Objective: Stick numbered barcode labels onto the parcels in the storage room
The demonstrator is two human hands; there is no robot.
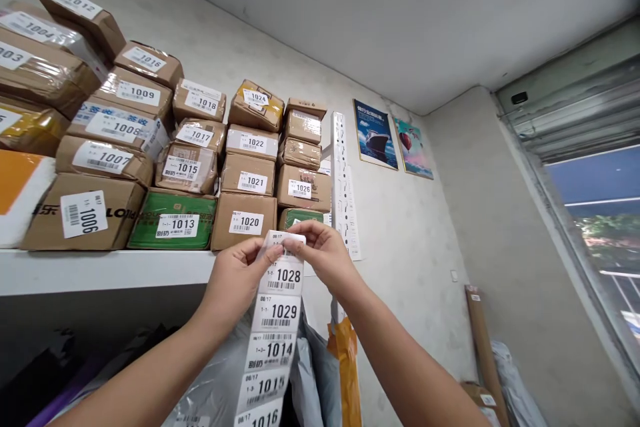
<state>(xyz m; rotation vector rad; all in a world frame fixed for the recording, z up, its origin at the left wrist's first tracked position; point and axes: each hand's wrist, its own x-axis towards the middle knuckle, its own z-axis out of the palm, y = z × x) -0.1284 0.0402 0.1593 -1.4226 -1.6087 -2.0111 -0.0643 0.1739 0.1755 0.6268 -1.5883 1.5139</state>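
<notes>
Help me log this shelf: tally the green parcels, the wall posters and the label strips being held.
Green parcels: 2
Wall posters: 2
Label strips: 1, pinched by left hand and right hand
Total: 5

Both bare forearms rise from the near bottom edge, L from the left, R from the right, converging at centre. Left hand [240,277] raised, thumb and forefinger pinched together, other fingers curled. Right hand [323,250] just beside it, palm turned away, fingertips [295,245] pinched too. The 2 hands nearly touch at fingertips.
</notes>
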